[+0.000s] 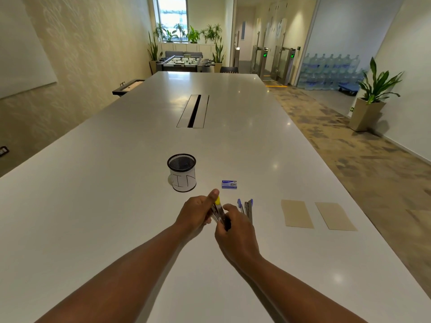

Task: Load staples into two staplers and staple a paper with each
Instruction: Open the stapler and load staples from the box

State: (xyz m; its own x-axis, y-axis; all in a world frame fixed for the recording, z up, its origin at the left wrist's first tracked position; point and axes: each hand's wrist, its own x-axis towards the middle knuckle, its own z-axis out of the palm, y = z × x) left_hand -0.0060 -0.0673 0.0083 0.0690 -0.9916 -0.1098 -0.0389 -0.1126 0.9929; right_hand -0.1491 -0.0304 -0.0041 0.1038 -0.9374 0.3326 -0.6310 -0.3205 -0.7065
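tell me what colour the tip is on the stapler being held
Yellow, on the stapler in both hands; head view.

Long white surface [116, 206] carrying 5 loose items.
Black mesh cup [181, 172] with a white paper label stands near centre; small blue staple box [229, 184] to its right; blue-tipped stapler [247, 208] lies open just nearer; 2 tan paper pieces [296, 213] [335, 216] side by side further right. Recessed cable slot [193, 111] mid-surface.

We see a glossy, smooth white table [233, 141]. The cup [181, 162] is black wire mesh. Two matt brown papers [296, 213] lie near its right edge.
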